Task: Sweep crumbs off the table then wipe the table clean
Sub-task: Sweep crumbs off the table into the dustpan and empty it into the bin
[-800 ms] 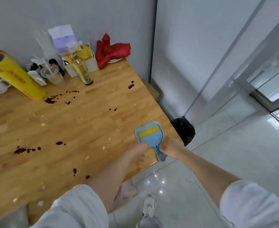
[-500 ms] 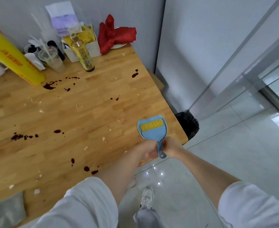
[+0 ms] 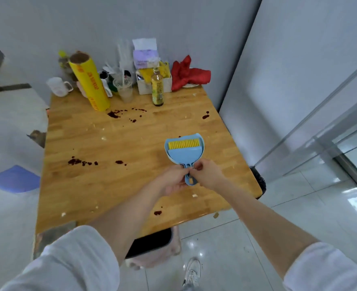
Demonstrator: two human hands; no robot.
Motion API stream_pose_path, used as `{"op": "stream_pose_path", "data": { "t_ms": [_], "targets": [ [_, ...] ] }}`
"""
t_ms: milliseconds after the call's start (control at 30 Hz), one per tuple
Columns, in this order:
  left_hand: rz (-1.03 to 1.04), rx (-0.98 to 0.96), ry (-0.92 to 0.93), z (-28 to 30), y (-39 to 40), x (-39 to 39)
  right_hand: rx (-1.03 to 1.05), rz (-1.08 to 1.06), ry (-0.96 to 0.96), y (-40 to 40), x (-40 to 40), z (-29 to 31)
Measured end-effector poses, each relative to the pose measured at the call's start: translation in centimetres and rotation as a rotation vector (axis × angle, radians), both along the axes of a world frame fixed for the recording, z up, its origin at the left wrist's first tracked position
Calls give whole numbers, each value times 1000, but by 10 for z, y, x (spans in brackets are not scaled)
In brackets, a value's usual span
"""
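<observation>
- Over the worktop [image 3: 225, 169], our left hand [image 3: 173, 181] and right hand [image 3: 207, 173] both grip the dustpan-and-brush set [image 3: 185, 151] by its handles (still nested).
- Crumbs [image 3: 104, 138] and dark stains [image 3: 76, 161] remain; we judge sweeping unstarted, wiping too.

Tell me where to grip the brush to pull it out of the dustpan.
Grip the brush by its narrow handle, from the near edge: the handle points toward you while the yellow bristle end is nested deep in the dustpan. Both hands, left and right, are already there.

A yellow roll of wrap [image 3: 88, 85], a glass bottle [image 3: 157, 89], a plastic cup [image 3: 124, 89] and a crumpled red cloth [image 3: 189, 73] crowd against the wall.
</observation>
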State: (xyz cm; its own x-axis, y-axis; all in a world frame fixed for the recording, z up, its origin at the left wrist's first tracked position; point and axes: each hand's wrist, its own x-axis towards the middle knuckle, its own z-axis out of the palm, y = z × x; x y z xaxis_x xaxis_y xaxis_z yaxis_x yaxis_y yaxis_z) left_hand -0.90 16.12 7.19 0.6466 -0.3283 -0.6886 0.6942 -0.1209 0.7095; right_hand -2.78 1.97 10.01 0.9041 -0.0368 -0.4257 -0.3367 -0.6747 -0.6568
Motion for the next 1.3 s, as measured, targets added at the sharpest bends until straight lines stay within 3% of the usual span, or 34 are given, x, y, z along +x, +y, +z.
{"op": "stream_pose_path", "data": {
  "t_ms": [267,533,800,933,1067,1300],
  "targets": [
    [2,19,-202,84,236,-27,100,-60,-98,231,-21,81],
    [-38,126,-344,156,387,-46,264,-105,-48,388,-32,140],
    [-143,60,-385,168,436,-29,224,-126,-182,448,-14,156],
    [-68,79,-380,162,445,1,128,-79,-254,459,19,150],
    [27,64,-325,149,456,45,191,-135,-187,466,59,149],
    [-41,227,-417,156,487,134,239,-229,-231,477,131,151]
  ]
}}
